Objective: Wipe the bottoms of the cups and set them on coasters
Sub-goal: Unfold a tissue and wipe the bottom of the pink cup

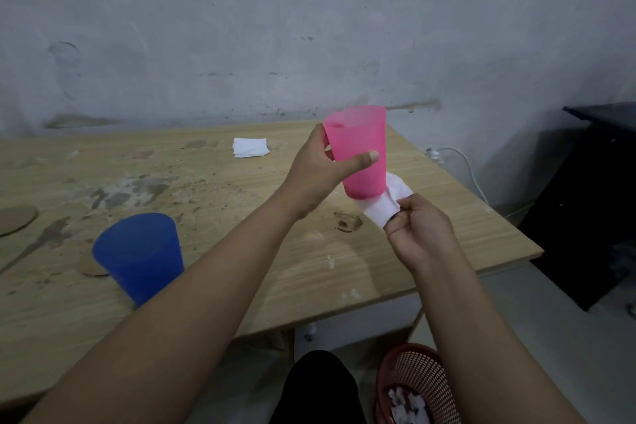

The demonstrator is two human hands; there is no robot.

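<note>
My left hand (320, 172) grips a pink plastic cup (361, 148) upright in the air above the wooden table (241, 217). A white tissue (387, 205) is pinched in my right hand (418, 229) and lies against the cup's bottom and lower right side. A blue cup (139, 256) stands upright on a brown cardboard coaster (93, 268) at the table's front left; most of that coaster is hidden by the cup. A second round coaster (15, 218) lies bare at the far left edge.
A folded white tissue (250, 147) lies at the back of the stained table. A red mesh basket (418, 385) with used tissues sits on the floor at the lower right. Dark furniture (592, 200) stands to the right, with a white cable (464, 165) by the wall.
</note>
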